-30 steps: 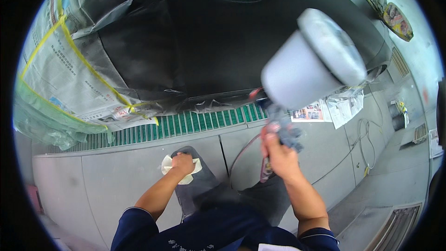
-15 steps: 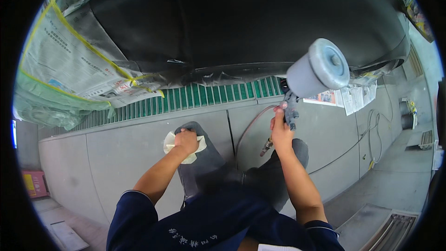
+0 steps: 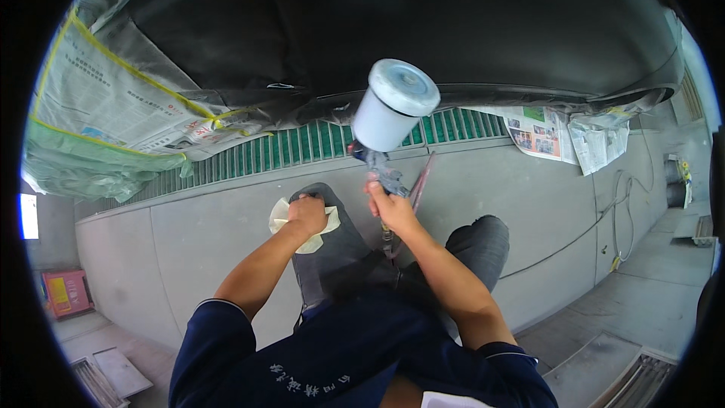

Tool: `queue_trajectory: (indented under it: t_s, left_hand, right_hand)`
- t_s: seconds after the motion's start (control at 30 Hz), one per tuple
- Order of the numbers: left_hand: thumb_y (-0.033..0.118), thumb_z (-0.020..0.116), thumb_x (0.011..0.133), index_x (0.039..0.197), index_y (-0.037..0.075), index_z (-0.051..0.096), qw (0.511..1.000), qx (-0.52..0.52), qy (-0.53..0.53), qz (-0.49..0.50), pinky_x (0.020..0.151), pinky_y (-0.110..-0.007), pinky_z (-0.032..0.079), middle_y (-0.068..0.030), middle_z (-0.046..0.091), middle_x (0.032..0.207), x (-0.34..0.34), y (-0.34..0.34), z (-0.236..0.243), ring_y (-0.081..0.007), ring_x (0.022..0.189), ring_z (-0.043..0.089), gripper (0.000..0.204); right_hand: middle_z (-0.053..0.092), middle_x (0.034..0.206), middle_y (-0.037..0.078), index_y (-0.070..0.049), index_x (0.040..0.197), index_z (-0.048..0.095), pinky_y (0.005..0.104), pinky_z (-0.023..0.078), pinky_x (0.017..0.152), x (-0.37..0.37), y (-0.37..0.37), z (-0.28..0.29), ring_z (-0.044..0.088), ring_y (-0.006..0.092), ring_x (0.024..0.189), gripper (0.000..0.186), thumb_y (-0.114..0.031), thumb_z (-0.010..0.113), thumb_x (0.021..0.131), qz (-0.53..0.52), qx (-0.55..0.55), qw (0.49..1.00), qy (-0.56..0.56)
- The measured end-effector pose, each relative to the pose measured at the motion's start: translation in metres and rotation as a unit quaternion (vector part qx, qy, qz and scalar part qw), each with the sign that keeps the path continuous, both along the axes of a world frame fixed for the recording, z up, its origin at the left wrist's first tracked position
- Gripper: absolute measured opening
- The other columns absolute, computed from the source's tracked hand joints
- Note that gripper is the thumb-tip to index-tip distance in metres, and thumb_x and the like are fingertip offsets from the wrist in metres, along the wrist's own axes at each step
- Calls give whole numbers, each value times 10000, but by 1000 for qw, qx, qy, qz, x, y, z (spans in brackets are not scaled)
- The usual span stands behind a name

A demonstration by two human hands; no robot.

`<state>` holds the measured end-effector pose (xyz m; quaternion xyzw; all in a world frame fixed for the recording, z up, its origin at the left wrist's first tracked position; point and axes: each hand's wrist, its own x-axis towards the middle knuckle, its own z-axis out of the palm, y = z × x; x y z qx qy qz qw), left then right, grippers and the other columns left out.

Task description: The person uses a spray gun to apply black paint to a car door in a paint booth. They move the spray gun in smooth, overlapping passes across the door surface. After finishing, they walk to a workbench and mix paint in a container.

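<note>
My right hand (image 3: 391, 208) grips a grey spray gun (image 3: 384, 176) in front of me, its white cup (image 3: 381, 121) tilted with the round lid toward me. A pinkish hose (image 3: 421, 181) runs beside the gun. My left hand (image 3: 306, 215) has its fingers closed over a crumpled cream cloth (image 3: 278, 215) on my bent left knee (image 3: 317, 276). Beyond the gun is a dark, low car panel (image 3: 483, 23), with newspaper masking (image 3: 106, 94), yellow tape and translucent green plastic (image 3: 91, 166) on its left portion.
A floor grate (image 3: 264, 153) with green material runs under the car's edge. Newspaper sheets (image 3: 532, 136) hang at the right. A thin looped hose (image 3: 629, 223) lies on the grey floor, near dark containers (image 3: 674, 181) at the far right. A red box (image 3: 66, 292) stands at the far left.
My right hand has swung the spray gun leftward, from the right side to the middle of the view. The door handle has left view. My left hand stays on the knee with the cloth.
</note>
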<state>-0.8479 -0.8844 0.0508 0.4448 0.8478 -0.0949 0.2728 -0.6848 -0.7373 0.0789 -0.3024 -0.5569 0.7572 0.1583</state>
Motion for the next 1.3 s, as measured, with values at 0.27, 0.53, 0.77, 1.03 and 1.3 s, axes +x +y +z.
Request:
queue_trajectory:
  t_s: [0.27, 0.53, 0.77, 1.03, 1.3]
  left_hand:
    - [331, 642, 844, 1221, 2, 565, 1000, -27, 4, 5, 841, -454, 553, -298, 608, 1171, 2, -7, -1, -384, 1045, 650, 507]
    - [349, 648, 843, 1276, 22, 534, 998, -59, 14, 18, 845, -465, 548, -304, 584, 1195, 27, -20, 46, -398, 1034, 648, 554]
    - [209, 628, 772, 1197, 65, 633, 997, -34, -58, 45, 899, -457, 515, -171, 646, 1141, 54, -18, 193, -356, 1080, 620, 449]
    - [216, 613, 803, 1025, 112, 698, 988, 26, -150, -8, 838, -452, 520, -171, 702, 1004, 129, 14, 366, -367, 975, 661, 259]
    - [151, 611, 867, 988, 33, 703, 921, 124, -366, 46, 762, -367, 523, -133, 723, 918, 227, 115, 503, -238, 874, 692, 193]
  right_hand:
    - [532, 620, 17, -33, 1005, 622, 275, 412, 513, 63, 73, -54, 514, 117, 539, 385, -399, 505, 1016, -360, 72, 927, -83]
    - [559, 641, -2, -65, 1259, 580, 234, 426, 537, 108, 85, 32, 531, 82, 564, 383, -351, 491, 1021, -394, 2, 915, -79]
    - [586, 715, 34, -39, 1161, 607, 240, 387, 491, 160, 63, 180, 517, 84, 534, 348, -337, 486, 1026, -408, -47, 903, -124]
    - [553, 754, 19, -22, 1199, 572, 266, 435, 512, 250, 46, 363, 534, 98, 571, 255, -142, 541, 975, -479, -65, 870, -100]
    - [588, 718, 29, -18, 1170, 606, 258, 438, 491, 369, 30, 448, 554, 103, 543, 257, -164, 531, 973, -521, -37, 846, -108]
